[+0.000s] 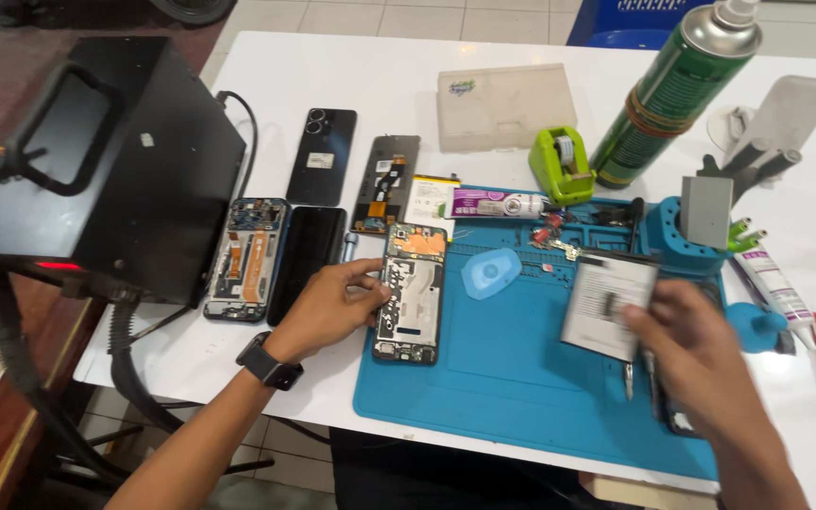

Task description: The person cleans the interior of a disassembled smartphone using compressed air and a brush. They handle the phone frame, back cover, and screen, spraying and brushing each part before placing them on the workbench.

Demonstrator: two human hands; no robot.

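Observation:
An opened phone frame (412, 293) lies on the left part of a blue work mat (512, 378), its inner boards showing. My left hand (332, 304), with a black watch on the wrist, rests against the frame's left edge, fingers touching it. My right hand (701, 349) holds a flat grey-white phone battery (606, 304) lifted above the mat's right side. The battery and right hand are blurred.
A black box-shaped machine (115, 161) stands at the left. Beside it lie another open phone frame (247, 257), a dark screen (309, 263), a black phone back (323, 156) and a cover (387, 184). Behind the mat stand a green spray can (677, 90), green tape dispenser (562, 165), clear box (502, 106) and blue tool holder (687, 236).

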